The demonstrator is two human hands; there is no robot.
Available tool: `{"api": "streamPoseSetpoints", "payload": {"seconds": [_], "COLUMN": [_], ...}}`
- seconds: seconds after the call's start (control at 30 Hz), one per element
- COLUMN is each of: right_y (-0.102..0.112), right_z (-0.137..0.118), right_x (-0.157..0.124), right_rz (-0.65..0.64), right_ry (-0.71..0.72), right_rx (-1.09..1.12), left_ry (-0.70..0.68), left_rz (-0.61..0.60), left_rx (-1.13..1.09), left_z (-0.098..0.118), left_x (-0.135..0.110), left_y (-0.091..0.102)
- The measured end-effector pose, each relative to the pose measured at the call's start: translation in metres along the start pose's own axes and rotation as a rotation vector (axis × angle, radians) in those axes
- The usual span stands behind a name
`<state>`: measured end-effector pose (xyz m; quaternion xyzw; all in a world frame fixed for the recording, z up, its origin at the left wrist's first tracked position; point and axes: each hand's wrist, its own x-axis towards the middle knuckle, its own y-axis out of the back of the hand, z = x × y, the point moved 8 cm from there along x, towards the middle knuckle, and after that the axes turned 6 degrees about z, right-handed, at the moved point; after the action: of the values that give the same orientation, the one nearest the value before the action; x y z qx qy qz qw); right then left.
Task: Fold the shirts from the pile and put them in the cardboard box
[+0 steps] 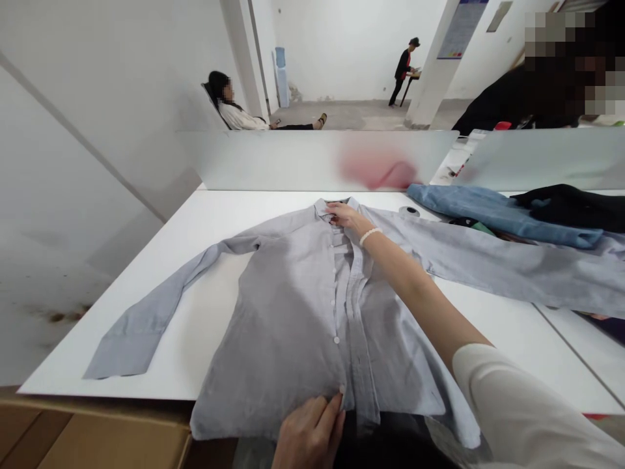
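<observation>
A pale grey-blue button shirt [293, 306] lies flat, front up, on the white table [205, 215], both sleeves spread outwards. My right hand [344, 216] reaches far forward to the collar, fingers closed on the fabric by the top button; a white bracelet circles the wrist. My left hand [310, 433] is at the near edge, fingers pinched on the shirt's bottom hem beside the button placket.
A blue garment [488, 212] and a black one [571, 205] are heaped at the right. A frosted divider [293, 159] bounds the table's far side. Cardboard [88, 433] sits below the near left edge. Other people are behind the divider, one seated, one standing far off.
</observation>
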<state>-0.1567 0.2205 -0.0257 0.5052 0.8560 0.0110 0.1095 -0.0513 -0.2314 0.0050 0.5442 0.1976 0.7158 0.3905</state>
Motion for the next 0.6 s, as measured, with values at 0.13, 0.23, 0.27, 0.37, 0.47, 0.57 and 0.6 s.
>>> {"api": "streamPoseSetpoints", "payload": {"seconds": [0.13, 0.23, 0.27, 0.37, 0.47, 0.57, 0.6], "right_y": [0.009, 0.015, 0.015, 0.013, 0.012, 0.011, 0.011], "right_z": [-0.006, -0.015, -0.017, -0.015, -0.008, -0.002, -0.001], "right_x": [0.008, 0.014, 0.015, 0.018, 0.02, 0.022, 0.022], "right_rz": [0.142, 0.208, 0.219, 0.234, 0.251, 0.27, 0.276], "right_ry": [0.043, 0.101, 0.117, 0.153, 0.183, 0.228, 0.247], "right_rx": [-0.027, -0.071, -0.094, -0.179, -0.27, -0.354, -0.38], "left_ry": [-0.002, -0.005, 0.005, 0.038, 0.076, 0.06, 0.066], "left_rz": [-0.054, -0.112, -0.137, -0.229, -0.305, -0.395, -0.389], "left_rx": [-0.159, -0.238, -0.215, -0.143, -0.219, -0.32, -0.326], "left_z": [0.009, 0.017, 0.018, 0.017, 0.014, 0.006, -0.003], "left_x": [-0.002, -0.004, -0.006, -0.017, -0.023, -0.018, -0.013], "left_y": [-0.012, -0.031, -0.04, -0.065, -0.072, -0.058, -0.048]}}
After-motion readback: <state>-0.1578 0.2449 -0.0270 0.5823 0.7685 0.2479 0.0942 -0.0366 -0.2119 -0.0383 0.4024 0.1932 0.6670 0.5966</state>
